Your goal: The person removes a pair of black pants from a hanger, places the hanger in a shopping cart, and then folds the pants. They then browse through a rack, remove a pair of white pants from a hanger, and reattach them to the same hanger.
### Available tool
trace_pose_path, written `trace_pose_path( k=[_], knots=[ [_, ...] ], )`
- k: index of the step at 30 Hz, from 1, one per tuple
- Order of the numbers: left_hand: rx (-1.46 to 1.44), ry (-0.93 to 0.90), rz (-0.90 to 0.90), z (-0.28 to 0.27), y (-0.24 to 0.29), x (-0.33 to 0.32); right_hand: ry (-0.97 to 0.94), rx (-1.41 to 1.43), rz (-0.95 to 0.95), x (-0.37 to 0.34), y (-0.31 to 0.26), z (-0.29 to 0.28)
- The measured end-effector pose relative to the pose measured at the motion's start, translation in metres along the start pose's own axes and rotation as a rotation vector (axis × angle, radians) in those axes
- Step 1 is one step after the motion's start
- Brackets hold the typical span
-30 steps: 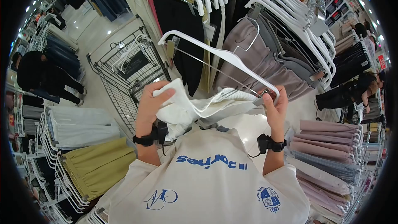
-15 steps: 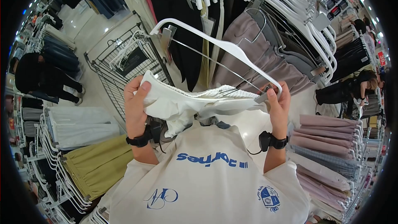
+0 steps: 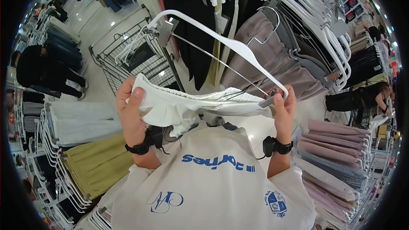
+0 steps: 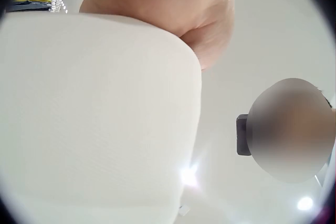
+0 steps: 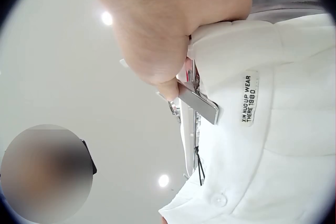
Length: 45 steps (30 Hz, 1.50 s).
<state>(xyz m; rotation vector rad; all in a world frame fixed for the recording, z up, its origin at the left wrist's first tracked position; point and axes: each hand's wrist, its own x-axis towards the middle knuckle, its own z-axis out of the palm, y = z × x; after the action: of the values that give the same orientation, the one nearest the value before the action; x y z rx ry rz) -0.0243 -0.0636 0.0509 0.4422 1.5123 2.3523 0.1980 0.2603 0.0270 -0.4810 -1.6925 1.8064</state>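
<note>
A white garment (image 3: 183,104) with a gathered waistband is stretched between the two hands. The left hand (image 3: 133,113) pinches one waistband end, thumb on top; in the left wrist view the cloth (image 4: 100,113) covers its fingers. At the other end the right hand (image 3: 284,110) grips a metal clip (image 3: 269,99) of a white hanger (image 3: 232,44) together with the waistband. The clip (image 5: 199,103) lies on the cloth beside a printed label (image 5: 250,98) in the right wrist view. The hanger's other clip (image 3: 166,33) holds no cloth.
Ahead are racks of trousers on white hangers (image 3: 315,30), with a wire cart (image 3: 140,59) at front left holding hangers. Yellow-green garments (image 3: 98,164) hang at left, pink ones (image 3: 332,140) at right. People stand on both sides.
The left hand has moved left and slightly up with its waistband end, drawing the bunched cloth out straighter. The hanger's free end has swung up and left. The right hand keeps its grip.
</note>
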Motion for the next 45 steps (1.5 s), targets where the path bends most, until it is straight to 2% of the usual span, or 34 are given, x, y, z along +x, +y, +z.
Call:
trace_pose_path(
  k=[3, 6, 8, 12, 14, 19, 22, 24, 30, 35, 41, 45],
  knots=[
    [-0.022, 0.043, 0.049, 0.005, 0.007, -0.005, -0.006, 0.053, 0.004, 0.003, -0.003, 0.005],
    [-0.038, 0.008, 0.050, 0.001, 0.011, -0.008, -0.029, 0.066, -0.020, 0.007, -0.003, 0.007],
    [-0.024, 0.017, 0.054, 0.002, 0.013, -0.012, -0.019, -0.031, -0.061, 0.009, 0.007, 0.000],
    [0.050, 0.062, 0.089, 0.017, 0.024, -0.021, -0.067, -0.052, -0.073, 0.015, 0.011, -0.003],
    [0.077, -0.007, 0.095, 0.024, 0.030, -0.024, -0.047, -0.063, -0.067, 0.017, 0.006, 0.001],
    [0.126, 0.078, 0.163, 0.050, 0.038, -0.034, -0.083, 0.010, -0.062, 0.024, 0.008, -0.011],
    [0.124, 0.088, 0.173, 0.059, 0.037, -0.042, -0.133, 0.022, -0.128, 0.029, 0.007, -0.019],
    [0.121, 0.086, 0.181, 0.066, 0.035, -0.047, -0.142, 0.095, -0.059, 0.029, 0.000, -0.022],
    [0.209, 0.171, 0.187, 0.093, 0.030, -0.068, -0.191, 0.067, -0.123, 0.033, 0.012, -0.047],
    [0.268, 0.233, 0.188, 0.111, 0.031, -0.086, -0.188, 0.104, -0.094, 0.030, 0.014, -0.061],
    [0.286, 0.215, 0.194, 0.124, 0.029, -0.097, -0.189, 0.092, -0.166, 0.027, 0.017, -0.080],
    [0.266, 0.153, 0.195, 0.126, 0.023, -0.097, -0.233, 0.219, -0.134, 0.018, 0.013, -0.090]
  ],
)
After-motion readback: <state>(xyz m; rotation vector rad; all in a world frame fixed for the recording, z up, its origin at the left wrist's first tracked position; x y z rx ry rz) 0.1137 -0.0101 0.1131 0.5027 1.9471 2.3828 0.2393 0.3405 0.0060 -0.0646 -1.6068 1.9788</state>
